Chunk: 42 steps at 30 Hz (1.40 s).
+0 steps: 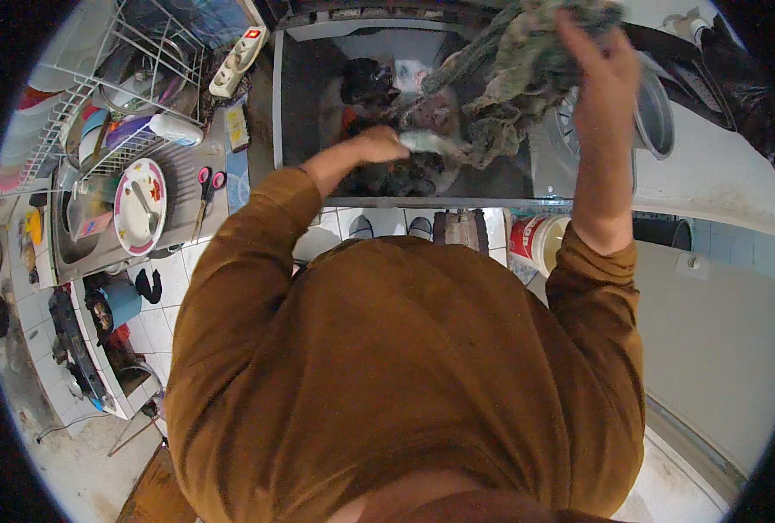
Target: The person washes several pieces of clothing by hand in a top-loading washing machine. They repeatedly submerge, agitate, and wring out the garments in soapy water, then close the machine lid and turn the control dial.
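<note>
A brown long-sleeved top [405, 366] fills the lower middle of the view, closest to the lens, with both sleeves running up toward a dark open tub [318, 105] of a top-loading washer.

The right hand [601, 74] is raised above the tub's right edge, its fingers clenched into a bundle of grey-green wet cloth [527, 61]. The bundle hangs from that hand and trails down and to the left, its long axis slanting from the upper right toward the tub's middle. The left hand [379, 144] sits lower, inside the tub near its front edge, closed around the pale twisted tail [427, 144] of the same cloth. So the cloth stretches between the two hands, the right one at its high end, the left one at its low end, and the left is the nearer to the laundry [379, 87] still lying dark and bunched in the tub.

Beyond the right hand, a round grey lid [653, 109] rests on the washer's white top [727, 174]. Below the tub's front edge a red-and-white bucket [536, 240] stands on the tiled floor [169, 288]. Past the tub's left edge lies a metal counter [183, 166] with a patterned plate [139, 205], pink-handled scissors [209, 187] and a wire dish rack [117, 78]; a white power strip [239, 57] sits near the counter's far corner.
</note>
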### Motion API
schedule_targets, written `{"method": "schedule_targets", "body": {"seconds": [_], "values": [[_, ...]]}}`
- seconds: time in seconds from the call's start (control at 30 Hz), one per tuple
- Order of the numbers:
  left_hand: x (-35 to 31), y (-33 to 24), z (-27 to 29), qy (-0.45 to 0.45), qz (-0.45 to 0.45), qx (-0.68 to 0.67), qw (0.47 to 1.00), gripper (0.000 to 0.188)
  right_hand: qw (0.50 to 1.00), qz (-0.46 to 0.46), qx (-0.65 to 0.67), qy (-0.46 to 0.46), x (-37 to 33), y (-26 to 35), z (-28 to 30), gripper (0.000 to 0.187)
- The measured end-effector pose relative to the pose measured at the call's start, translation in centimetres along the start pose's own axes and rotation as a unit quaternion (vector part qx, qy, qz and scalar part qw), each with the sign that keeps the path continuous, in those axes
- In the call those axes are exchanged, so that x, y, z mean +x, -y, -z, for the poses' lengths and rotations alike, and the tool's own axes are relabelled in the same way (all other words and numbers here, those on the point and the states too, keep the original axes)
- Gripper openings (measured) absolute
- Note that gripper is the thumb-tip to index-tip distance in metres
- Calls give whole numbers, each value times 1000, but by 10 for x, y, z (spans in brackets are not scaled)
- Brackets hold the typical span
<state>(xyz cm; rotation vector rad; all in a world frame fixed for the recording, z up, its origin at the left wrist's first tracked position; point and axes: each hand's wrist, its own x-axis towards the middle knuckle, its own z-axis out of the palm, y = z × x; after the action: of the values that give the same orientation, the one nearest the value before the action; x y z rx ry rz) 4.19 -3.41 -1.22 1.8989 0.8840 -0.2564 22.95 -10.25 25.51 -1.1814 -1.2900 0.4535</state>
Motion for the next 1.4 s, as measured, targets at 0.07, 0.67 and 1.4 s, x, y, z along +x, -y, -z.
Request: {"method": "schedule_targets", "body": {"seconds": [0.07, 0.67, 1.4], "values": [[-13, -13, 17, -20, -26, -198, 980, 31, 991, -48, -114, 56, 2, -60, 13, 38], [-79, -124, 98, -141, -127, -508, 840, 34, 813, -434, -135, 364, -108, -241, -25, 67], [-11, -43, 76, 79, -250, -801, 539, 41, 854, 142, -272, 420, -125, -85, -55, 51]]}}
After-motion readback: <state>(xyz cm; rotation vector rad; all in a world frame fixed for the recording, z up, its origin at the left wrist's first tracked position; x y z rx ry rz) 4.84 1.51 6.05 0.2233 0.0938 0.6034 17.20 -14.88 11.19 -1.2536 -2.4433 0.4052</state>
